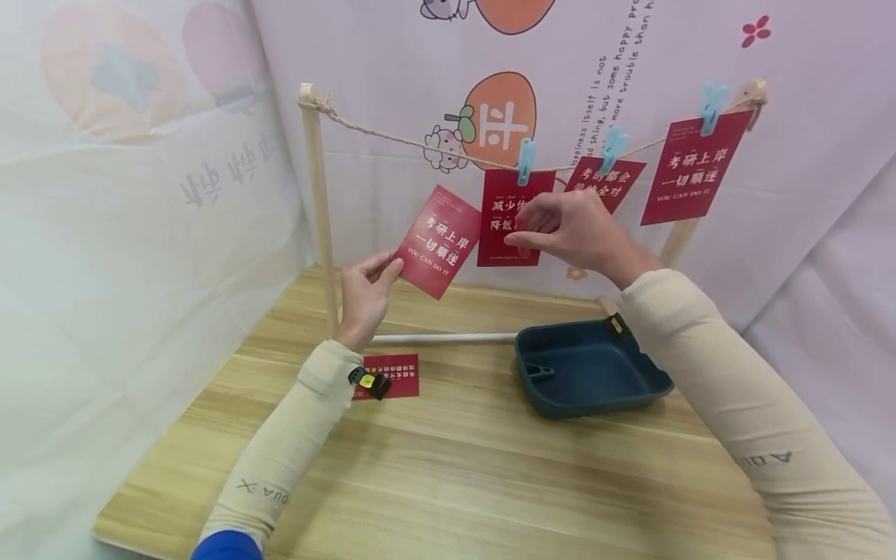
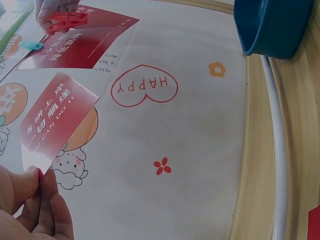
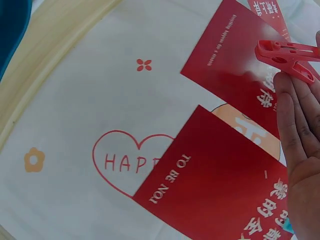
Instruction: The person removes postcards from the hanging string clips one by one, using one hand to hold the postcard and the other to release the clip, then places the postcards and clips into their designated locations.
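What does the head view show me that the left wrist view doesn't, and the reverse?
Head only: the pale wooden upright post on the left and the beige fabric left sleeve.
Left wrist only: the red printed HAPPY lettering. The red plastic clothespin is clear there, uncertain in head.
Both: left hand pinching a red rectangular paper card, right hand, dark blue plastic bin.

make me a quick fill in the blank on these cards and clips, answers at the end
1. The card in the left hand reads "YOU CAN DO ____".
2. The clip in the right hand is ____ in colour.
3. On the rope, the number of blue clips is ____.
4. In the head view, the tray stands to the ____ of the loose card on the table.

Missing words: IT; red; three; right.
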Available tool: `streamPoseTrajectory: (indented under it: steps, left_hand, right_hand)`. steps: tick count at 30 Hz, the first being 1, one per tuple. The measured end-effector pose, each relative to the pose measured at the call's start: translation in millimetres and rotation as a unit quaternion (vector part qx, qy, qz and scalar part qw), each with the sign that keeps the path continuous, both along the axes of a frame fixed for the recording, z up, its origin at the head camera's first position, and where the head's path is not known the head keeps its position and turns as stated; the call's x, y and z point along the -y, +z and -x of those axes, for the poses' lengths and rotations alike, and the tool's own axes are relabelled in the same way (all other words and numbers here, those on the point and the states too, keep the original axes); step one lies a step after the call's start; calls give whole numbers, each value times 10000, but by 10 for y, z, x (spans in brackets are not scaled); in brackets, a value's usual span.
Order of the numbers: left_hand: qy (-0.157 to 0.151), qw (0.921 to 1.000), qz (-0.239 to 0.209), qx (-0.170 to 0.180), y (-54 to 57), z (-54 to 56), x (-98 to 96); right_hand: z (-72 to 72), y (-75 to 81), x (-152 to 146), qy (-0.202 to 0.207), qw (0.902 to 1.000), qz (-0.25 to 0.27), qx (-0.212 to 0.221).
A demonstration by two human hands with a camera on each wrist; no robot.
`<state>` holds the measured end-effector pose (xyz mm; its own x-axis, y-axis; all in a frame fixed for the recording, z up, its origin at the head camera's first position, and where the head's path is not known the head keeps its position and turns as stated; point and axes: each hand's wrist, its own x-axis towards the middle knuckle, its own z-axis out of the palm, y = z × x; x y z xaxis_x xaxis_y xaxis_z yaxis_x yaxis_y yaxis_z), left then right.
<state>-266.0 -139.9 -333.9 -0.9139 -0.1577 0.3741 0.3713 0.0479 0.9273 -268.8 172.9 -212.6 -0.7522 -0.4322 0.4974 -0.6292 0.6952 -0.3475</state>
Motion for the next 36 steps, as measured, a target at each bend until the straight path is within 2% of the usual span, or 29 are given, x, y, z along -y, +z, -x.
streamPoseTrajectory:
  steps: [6,15,24,36]
  left_hand:
    - [14,10000,4,-2,-65,29,4]
    - [-2,9999,69,81,-81,21,11]
    - [5,9996,113,242,-119,18,24]
    - [-66,9993,305,214,-194,21,40]
  right_hand:
    - [-16,-110,-63,-36,9997,-16,232]
    - [-45,-239,-141,-221,9975,-76,660]
    - [-34,-403,-268,-101,9958,-220,886]
    - [13,-630,-387,310,9905,-802,1077]
